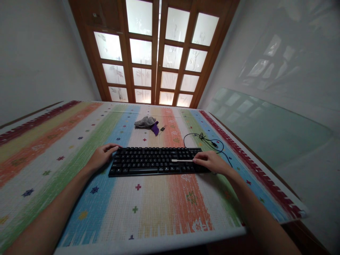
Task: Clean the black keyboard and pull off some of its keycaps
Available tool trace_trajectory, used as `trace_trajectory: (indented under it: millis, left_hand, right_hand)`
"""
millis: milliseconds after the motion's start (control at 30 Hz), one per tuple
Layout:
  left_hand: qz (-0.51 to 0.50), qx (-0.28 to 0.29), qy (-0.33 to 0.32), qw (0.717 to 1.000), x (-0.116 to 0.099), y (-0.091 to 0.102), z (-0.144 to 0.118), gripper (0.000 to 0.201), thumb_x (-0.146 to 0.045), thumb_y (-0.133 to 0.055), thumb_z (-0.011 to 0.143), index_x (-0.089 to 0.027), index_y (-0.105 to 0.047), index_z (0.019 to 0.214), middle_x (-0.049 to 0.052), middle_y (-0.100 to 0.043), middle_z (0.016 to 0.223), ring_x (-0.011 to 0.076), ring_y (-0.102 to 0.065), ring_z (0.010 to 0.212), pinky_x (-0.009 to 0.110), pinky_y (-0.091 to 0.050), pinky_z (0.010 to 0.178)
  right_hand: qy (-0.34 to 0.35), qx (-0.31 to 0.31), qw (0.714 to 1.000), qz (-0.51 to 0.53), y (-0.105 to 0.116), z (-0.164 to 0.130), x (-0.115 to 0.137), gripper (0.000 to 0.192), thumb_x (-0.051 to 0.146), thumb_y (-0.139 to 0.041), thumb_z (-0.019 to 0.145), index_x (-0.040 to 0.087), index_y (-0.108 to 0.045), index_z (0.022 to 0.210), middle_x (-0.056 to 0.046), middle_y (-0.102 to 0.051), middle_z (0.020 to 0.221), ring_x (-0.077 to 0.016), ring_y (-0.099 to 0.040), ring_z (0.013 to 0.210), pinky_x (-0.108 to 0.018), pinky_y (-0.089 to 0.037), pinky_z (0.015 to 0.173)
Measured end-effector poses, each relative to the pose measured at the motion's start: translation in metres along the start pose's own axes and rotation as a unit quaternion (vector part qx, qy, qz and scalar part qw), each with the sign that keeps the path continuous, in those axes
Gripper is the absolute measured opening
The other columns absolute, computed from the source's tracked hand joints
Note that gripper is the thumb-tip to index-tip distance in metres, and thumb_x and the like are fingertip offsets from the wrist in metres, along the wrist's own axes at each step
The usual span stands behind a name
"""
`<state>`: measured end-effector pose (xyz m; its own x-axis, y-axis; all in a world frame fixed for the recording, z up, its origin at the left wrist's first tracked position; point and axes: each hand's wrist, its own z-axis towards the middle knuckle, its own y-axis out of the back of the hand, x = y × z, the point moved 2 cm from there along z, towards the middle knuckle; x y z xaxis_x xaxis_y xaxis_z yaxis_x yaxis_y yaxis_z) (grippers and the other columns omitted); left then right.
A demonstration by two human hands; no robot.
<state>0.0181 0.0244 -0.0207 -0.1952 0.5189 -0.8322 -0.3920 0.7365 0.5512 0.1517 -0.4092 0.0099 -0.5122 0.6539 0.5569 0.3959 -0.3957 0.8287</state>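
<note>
A black full-size keyboard (156, 161) lies flat, keys up, on a striped multicoloured mat, its long side running left to right across the blue, white and orange bands near the mat's middle. Its black cable (209, 142) leaves the far right corner and lies in loose loops just behind it. A thin white stick-like tool (182, 160), too small to identify further, rests lengthwise across the keys on the right half, one end pinched in the right hand (211, 162). The left hand (102, 156) grips the keyboard's left edge.
</note>
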Motion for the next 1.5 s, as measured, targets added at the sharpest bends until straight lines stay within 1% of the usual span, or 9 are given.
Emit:
trace_trajectory:
  millis: [133,300,467,767,967,1167,1367,1500]
  left_hand:
    - [-0.004,0.001,0.004,1.0,0.001,0.0,0.0,0.05,-0.058,-0.058,0.073,-0.016,-0.074,0.095,-0.005,-0.047,0.046,0.0135,-0.038,0.043,0.026,-0.028,0.047]
    - [-0.008,-0.002,0.0,1.0,0.003,0.0,0.001,0.048,-0.057,-0.059,0.072,-0.017,-0.074,0.093,-0.005,-0.048,0.048,0.0139,-0.04,0.044,0.026,-0.03,0.048]
    - [-0.005,0.0,0.005,1.0,0.003,0.0,0.001,0.049,-0.057,-0.058,0.072,-0.016,-0.074,0.095,-0.005,-0.049,0.047,0.0138,-0.039,0.042,0.026,-0.029,0.047]
    - [-0.004,-0.001,0.004,1.0,0.003,-0.001,0.0,0.047,-0.056,-0.058,0.074,-0.017,-0.074,0.095,-0.006,-0.046,0.044,0.0132,-0.037,0.042,0.025,-0.027,0.046]
    - [-0.003,-0.001,-0.003,1.0,-0.002,-0.001,-0.001,0.048,-0.057,-0.059,0.072,-0.016,-0.074,0.093,-0.005,-0.049,0.047,0.0134,-0.039,0.044,0.025,-0.029,0.047]
    - [-0.005,-0.003,0.008,1.0,-0.003,0.0,-0.002,0.049,-0.057,-0.059,0.071,-0.016,-0.074,0.094,-0.004,-0.053,0.051,0.0133,-0.041,0.044,0.026,-0.031,0.048]
    - [0.012,-0.002,0.007,1.0,-0.002,0.001,-0.001,0.054,-0.06,-0.058,0.07,-0.015,-0.074,0.096,-0.005,-0.047,0.046,0.0143,-0.04,0.044,0.026,-0.029,0.048]
    - [0.005,-0.002,0.004,1.0,-0.001,0.0,-0.002,0.051,-0.059,-0.058,0.071,-0.017,-0.073,0.097,-0.004,-0.051,0.049,0.0142,-0.039,0.044,0.026,-0.029,0.048]
  right_hand:
    - [0.024,-0.008,1.0,-0.002,-0.01,0.006,0.007,0.037,0.049,-0.055,0.087,0.018,-0.075,0.083,-0.004,-0.069,0.072,-0.0175,-0.06,0.066,-0.028,-0.039,0.061]
    - [0.041,-0.028,0.999,-0.011,-0.021,0.013,0.02,0.033,0.045,-0.057,0.088,0.018,-0.076,0.084,-0.004,-0.07,0.072,-0.0167,-0.059,0.066,-0.027,-0.039,0.062]
    - [0.039,-0.044,0.998,-0.025,-0.024,0.015,0.024,0.03,0.041,-0.059,0.088,0.018,-0.077,0.084,-0.004,-0.07,0.072,-0.0161,-0.058,0.065,-0.027,-0.039,0.063]
    - [0.006,-0.01,0.999,-0.047,-0.012,0.009,0.007,0.036,0.047,-0.057,0.087,0.018,-0.078,0.083,-0.004,-0.071,0.072,-0.0177,-0.061,0.066,-0.028,-0.037,0.06]
    - [-0.016,-0.006,0.999,-0.042,-0.001,0.003,-0.002,0.037,0.05,-0.058,0.085,0.019,-0.077,0.08,-0.004,-0.072,0.07,-0.0193,-0.063,0.066,-0.029,-0.039,0.059]
    - [-0.017,-0.014,1.0,-0.013,-0.001,0.0,-0.009,0.037,0.05,-0.058,0.083,0.018,-0.076,0.08,-0.004,-0.07,0.068,-0.0184,-0.061,0.064,-0.029,-0.039,0.058]
    - [-0.018,-0.043,0.998,0.048,0.004,-0.003,-0.023,0.04,0.053,-0.057,0.081,0.017,-0.072,0.076,-0.004,-0.068,0.071,-0.0181,-0.059,0.067,-0.029,-0.042,0.062]
    - [-0.039,-0.06,0.997,0.042,0.01,-0.007,-0.033,0.041,0.054,-0.056,0.081,0.017,-0.073,0.075,-0.004,-0.067,0.069,-0.0185,-0.059,0.067,-0.029,-0.041,0.062]
